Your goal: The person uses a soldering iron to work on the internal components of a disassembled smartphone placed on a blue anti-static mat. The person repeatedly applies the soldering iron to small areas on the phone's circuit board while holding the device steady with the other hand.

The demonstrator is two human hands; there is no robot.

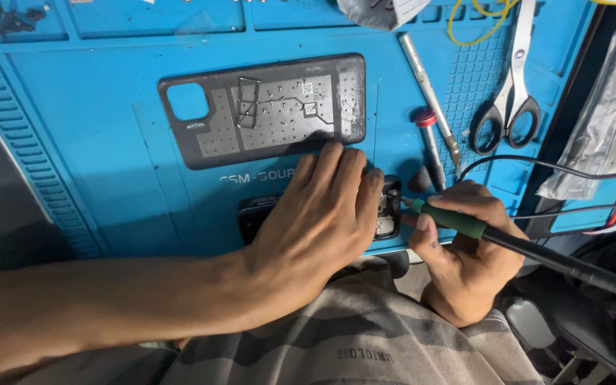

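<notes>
A grey phone back cover (pixel 265 107) lies inner side up on a blue work mat (pixel 94 142). To the cover's right rest a metal tool (pixel 429 96), a red-capped driver (pixel 430 142) and black-handled scissors (pixel 511 85).

left hand (pixel 322 214): palm down, fingers together and flat, pointing up-right | left forearm: bare, reaching in from lower left | right hand (pixel 465 249): curled in a pen grip, thumb up, wrist low at right
</notes>
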